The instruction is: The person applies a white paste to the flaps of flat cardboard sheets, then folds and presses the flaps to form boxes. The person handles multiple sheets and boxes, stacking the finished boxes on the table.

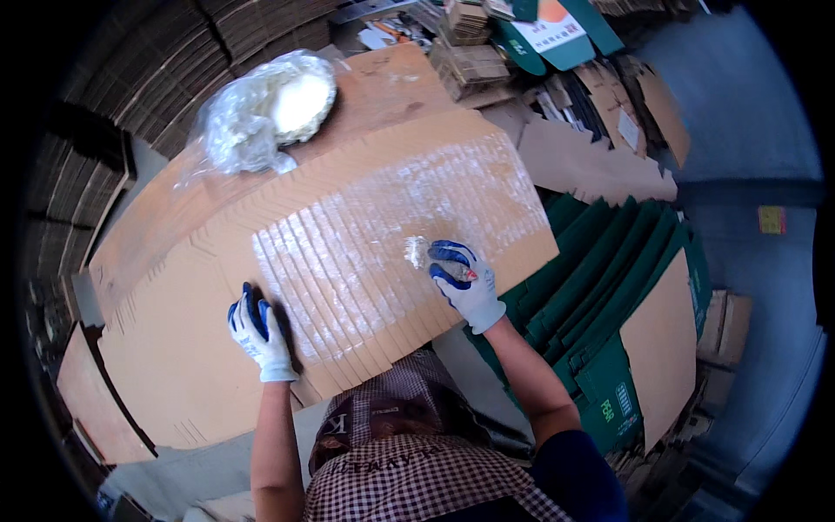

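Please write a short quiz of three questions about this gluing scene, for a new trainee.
1. True or false: the left hand presses flat on the fanned stack of cardboard sheets.
2. What does the right hand hold? A) a knife B) a glue brush C) a tape roll
3. What lies to the person's right of the cardboard?

Key: 1 true. 2 B. 3 a pile of green folded cartons.

Green folded cartons (609,287) and a plastic-wrapped bowl (287,109).
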### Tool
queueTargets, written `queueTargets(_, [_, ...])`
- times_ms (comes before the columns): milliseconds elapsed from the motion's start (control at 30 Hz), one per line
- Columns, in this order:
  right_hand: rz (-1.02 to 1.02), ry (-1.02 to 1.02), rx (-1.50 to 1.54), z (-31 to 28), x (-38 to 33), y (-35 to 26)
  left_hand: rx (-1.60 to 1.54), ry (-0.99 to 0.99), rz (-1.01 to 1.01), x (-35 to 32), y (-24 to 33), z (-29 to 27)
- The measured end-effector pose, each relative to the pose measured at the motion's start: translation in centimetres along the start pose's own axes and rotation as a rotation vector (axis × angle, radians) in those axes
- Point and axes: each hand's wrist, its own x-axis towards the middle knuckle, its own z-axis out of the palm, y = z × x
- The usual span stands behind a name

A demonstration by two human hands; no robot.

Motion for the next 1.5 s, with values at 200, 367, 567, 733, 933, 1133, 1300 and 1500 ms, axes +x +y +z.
queueTargets(200, [0.158,0.325,-0.321,-1.6,3.7,1.0,0.011,-0.039,-0.033,0.1,0.4,-1.0])
queueTargets(367, [0.302,0.206,0.128,0.5,4.3,0.7,-0.025,-0.002,0.004,0.4,1.0,-0.8])
queueTargets(567, [0.321,0.228,0.275,3.5,6.6,-2.2,-0.029,0.012,0.017,0.6,0.7,-1.1])
queueTargets(733, [0.197,0.137,0.447,10.5,9.9,-5.5,-0.039,0.020,0.013,0.5,0.7,-0.9])
queueTargets(933, [0.209,0.169,0.295,13.7,12.2,-4.3,-0.077,-0.003,0.004,0.7,0.5,-1.2])
queueTargets(1133, [0.088,0.281,0.219,13.8,12.1,-5.4,-0.078,0.021,0.003,0.9,0.7,-1.5])
queueTargets(1300, [0.053,0.266,-0.086,14.4,13.0,-5.8,-0.109,-0.039,-0.015,1.1,0.8,-1.8])
queueTargets(1500, [0.009,0.321,-0.149,13.7,13.2,-6.5,-0.106,-0.027,-0.022,0.9,0.7,-1.7])
